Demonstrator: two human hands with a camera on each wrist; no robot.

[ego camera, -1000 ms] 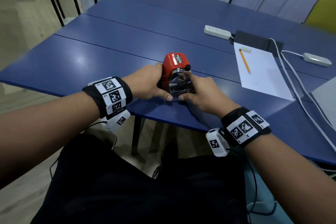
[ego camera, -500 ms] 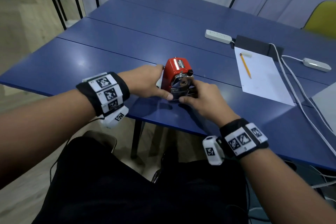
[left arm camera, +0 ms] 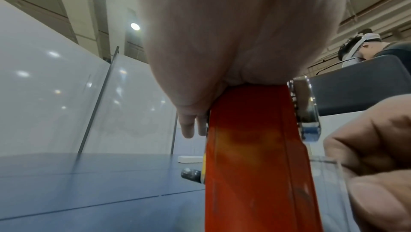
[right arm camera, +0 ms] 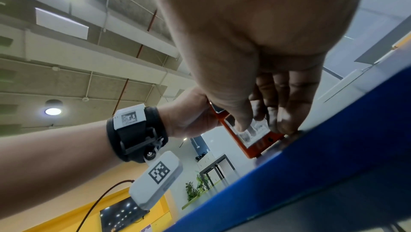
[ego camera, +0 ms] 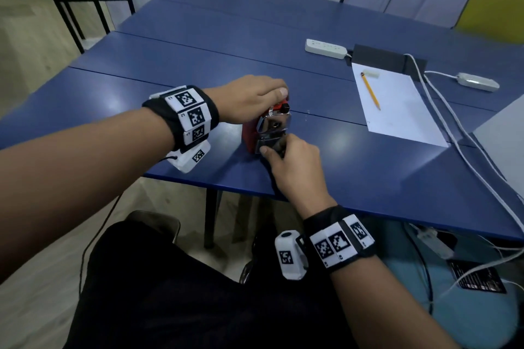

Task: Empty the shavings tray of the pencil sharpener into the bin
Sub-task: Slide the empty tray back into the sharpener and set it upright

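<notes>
Blue table (ego camera: 354, 178) carries the red metal pencil sharpener (ego camera: 249, 137) near its front edge; left hand (ego camera: 249, 99) presses on top, right hand (ego camera: 289, 161) fingers (ego camera: 265, 150) pinch the clear shavings tray (left arm camera: 327, 165) at its front base, which slides toward the person.

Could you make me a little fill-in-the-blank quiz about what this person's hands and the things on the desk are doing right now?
1. The left hand presses down on the ____ of the red pencil sharpener.
2. The right hand grips the clear shavings tray at the sharpener's ____.
3. The yellow pencil lies on a sheet of ____.

Missing words: top; bottom; paper
</notes>
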